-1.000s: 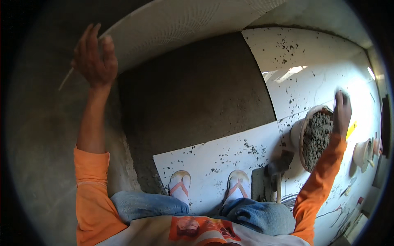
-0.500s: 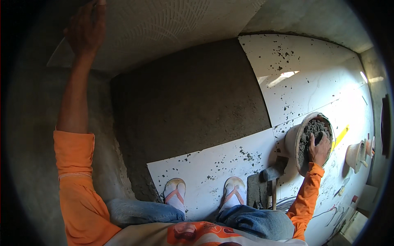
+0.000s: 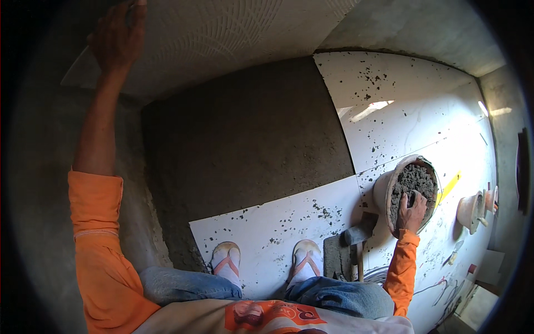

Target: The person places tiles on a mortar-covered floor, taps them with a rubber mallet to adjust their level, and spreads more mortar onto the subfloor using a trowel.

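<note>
My left hand [image 3: 118, 42] is closed on the upper left edge of a large tile [image 3: 222, 42], which leans at the back with ridged, combed adhesive on the face toward me. The fingertips are partly cut off by the frame's top. On the right, my right hand [image 3: 413, 216] reaches into a bucket [image 3: 384, 192] of crumbly grey mortar [image 3: 414, 177]. Its thumb and fingers curl around a dark lump that looks like mortar. Below the tile lies a dark patch of mortar bed [image 3: 250, 145], bordered by white floor tiles [image 3: 267, 222].
A mallet [image 3: 361, 229] and a mortar-smeared flat tool [image 3: 338, 253] lie beside my right foot. Beyond the bucket are a yellow strip [image 3: 449, 188] and a smaller container [image 3: 470, 211]. Mortar crumbs dot the white tiles. Grey walls [image 3: 417, 30] enclose the floor.
The view has shifted slightly, moving the scene left. My right hand has drawn a little toward me inside the bucket. My left hand keeps its place on the tile.
</note>
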The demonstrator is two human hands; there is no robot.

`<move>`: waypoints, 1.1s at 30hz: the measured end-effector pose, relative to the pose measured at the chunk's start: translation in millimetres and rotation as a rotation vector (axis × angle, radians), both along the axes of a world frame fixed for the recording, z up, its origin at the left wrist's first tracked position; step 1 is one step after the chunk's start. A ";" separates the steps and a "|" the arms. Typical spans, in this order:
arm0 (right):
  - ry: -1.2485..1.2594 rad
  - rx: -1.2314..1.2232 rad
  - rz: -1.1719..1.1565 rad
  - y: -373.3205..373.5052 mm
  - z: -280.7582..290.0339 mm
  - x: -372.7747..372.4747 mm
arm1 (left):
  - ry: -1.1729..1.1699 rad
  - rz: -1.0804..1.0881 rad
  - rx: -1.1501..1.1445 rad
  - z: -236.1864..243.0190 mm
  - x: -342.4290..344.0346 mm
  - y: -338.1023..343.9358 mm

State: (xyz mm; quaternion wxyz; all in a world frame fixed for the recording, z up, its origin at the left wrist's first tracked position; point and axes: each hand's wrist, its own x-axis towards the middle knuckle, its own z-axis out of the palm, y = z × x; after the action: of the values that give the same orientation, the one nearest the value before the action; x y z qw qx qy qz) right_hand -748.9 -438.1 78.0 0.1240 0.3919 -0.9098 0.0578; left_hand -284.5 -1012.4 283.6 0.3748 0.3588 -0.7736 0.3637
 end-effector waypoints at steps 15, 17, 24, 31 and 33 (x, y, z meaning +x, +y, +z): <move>-1.520 -0.493 -0.222 -126.3 86.6 18.7 | 0.072 0.075 0.005 5.2 -28.3 44.5; -1.732 -0.431 -0.245 -201.9 68.0 38.1 | 0.086 0.051 0.002 3.7 -27.6 44.9; -0.553 0.174 0.411 -437.2 -85.4 -30.1 | 0.144 -0.059 -0.025 -4.9 -32.4 37.6; -0.416 -0.251 0.406 -344.9 1.1 -16.4 | 0.084 -0.012 0.002 -0.4 -22.9 42.2; -0.174 -0.198 0.323 -251.6 12.3 -52.1 | 0.081 -0.057 0.045 3.6 -22.1 44.3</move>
State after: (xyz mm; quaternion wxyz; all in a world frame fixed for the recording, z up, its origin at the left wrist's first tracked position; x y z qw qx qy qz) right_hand -800.9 -689.7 90.4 0.0721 0.5120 -0.8323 0.1997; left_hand -306.6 -968.1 287.2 0.4079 0.3594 -0.7758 0.3203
